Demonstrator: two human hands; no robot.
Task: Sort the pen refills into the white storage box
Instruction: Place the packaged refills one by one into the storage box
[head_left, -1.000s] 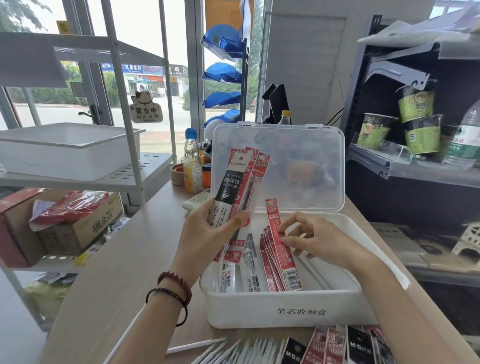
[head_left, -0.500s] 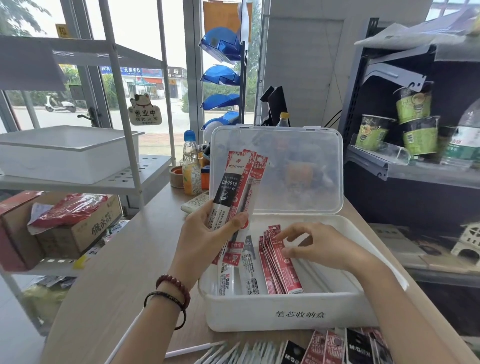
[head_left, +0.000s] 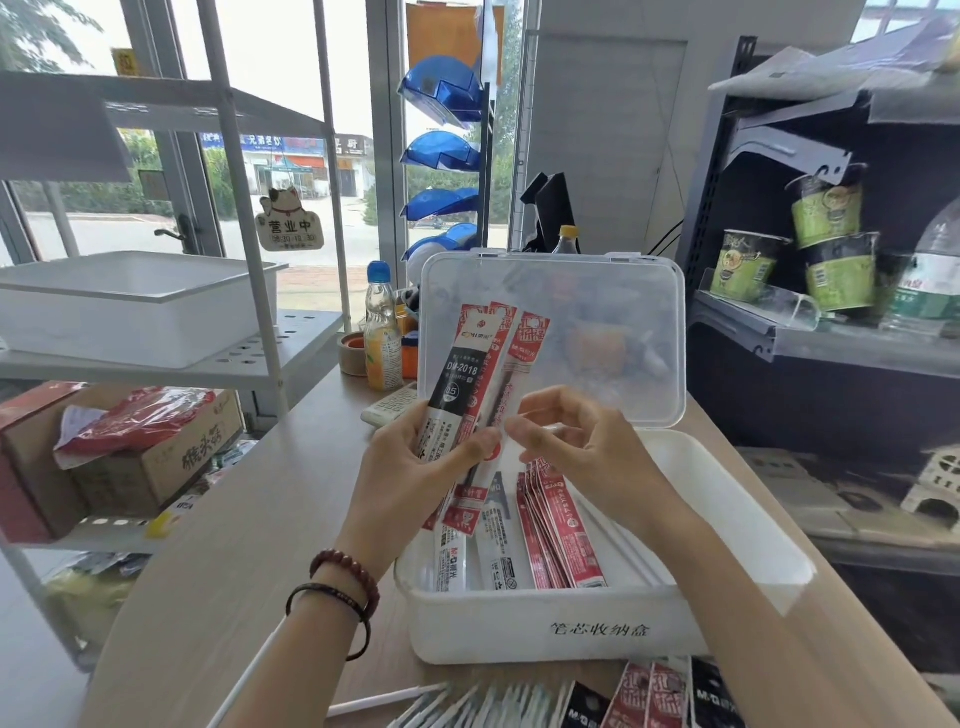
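Gripping a fan of refill packs (head_left: 470, 384) upright, my left hand (head_left: 415, 467) hovers over the white storage box (head_left: 545, 623) on the tabletop (head_left: 234, 545), where sorted packs (head_left: 556, 525) lie. My right hand (head_left: 582, 447), fingers curled, touches the fan's right edge; whether it pinches, I cannot tell.

Wooden counter (head_left: 234, 519) w/ blue-cap drink bottle (head_left: 382, 338), tape roll (head_left: 353, 353) beside it, keypad device (head_left: 389, 409) nearby. Left rack: white tray (head_left: 130, 306), cardboard box (head_left: 156, 462) below. Cat sign (head_left: 290, 221) on window. Right shelf: green cup noodles (head_left: 826, 208).
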